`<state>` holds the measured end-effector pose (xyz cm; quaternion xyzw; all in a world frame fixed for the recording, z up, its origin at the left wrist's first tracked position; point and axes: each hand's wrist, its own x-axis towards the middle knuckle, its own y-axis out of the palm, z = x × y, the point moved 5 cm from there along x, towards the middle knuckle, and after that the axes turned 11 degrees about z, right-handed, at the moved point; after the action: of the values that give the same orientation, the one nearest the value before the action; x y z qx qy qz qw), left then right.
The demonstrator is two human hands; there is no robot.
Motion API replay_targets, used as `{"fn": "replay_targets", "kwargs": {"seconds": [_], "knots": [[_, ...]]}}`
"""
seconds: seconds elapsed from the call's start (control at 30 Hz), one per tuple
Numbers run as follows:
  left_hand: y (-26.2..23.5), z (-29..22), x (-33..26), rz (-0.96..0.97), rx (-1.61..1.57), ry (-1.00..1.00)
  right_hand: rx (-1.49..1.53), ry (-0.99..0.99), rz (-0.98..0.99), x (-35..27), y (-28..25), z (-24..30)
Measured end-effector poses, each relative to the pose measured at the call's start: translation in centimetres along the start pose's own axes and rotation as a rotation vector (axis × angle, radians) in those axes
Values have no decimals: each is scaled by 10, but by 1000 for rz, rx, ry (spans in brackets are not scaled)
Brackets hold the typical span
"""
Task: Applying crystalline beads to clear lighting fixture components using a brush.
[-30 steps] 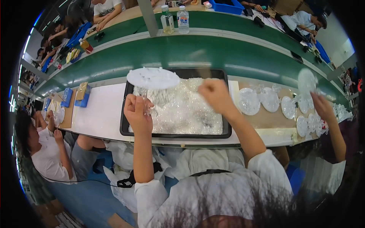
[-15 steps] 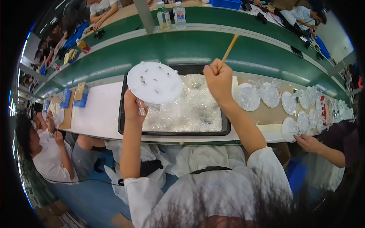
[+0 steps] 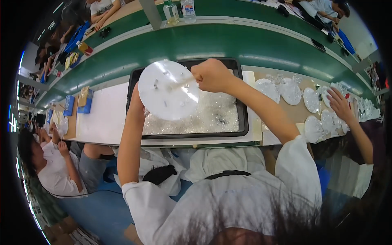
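A round white plastic disc (image 3: 165, 104) with small studs and slots on its face is raised above a black tray (image 3: 192, 135) of clear, glittering beads or granules (image 3: 220, 110). My left hand (image 3: 136, 99) supports the disc from its left side and behind; most of its fingers are hidden by the disc. My right hand (image 3: 212, 75) is closed in a fist at the disc's upper right edge. It grips a thin yellowish stick (image 3: 178, 84), which shows only as a faint smear across the disc's face.
To the right, several white discs with clear pieces (image 3: 291, 91) lie on brown board, where a co-worker's hand (image 3: 339, 105) hovers. Blue boxes (image 3: 85, 102) stand left. Bottles (image 3: 188, 11) sit on the ledge behind the green panel (image 3: 196, 43). Another person (image 3: 57, 167) sits at the left.
My right hand has come left and down to the disc's edge, turning the stick from upright toward the disc. The disc has tilted to face me more. The co-worker's hand has risen off a disc.
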<state>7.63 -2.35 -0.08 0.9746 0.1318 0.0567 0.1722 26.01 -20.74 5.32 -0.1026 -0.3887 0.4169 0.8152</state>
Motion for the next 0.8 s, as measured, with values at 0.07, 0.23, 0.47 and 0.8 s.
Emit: {"fn": "replay_targets", "kwargs": {"seconds": [0.07,0.23,0.47,0.8], "knots": [[-10,2,16,-13,37,-44,-66,5,-78,16,-7,4],[2,2,32,175,105,-166,-327,-174,291,19,13,-5],[59,-68,16,329,601,-115,-290,162,2,4,-33,-8],[175,-103,-20,717,2206,664,1219,623,91,-58,-4,-18]]}}
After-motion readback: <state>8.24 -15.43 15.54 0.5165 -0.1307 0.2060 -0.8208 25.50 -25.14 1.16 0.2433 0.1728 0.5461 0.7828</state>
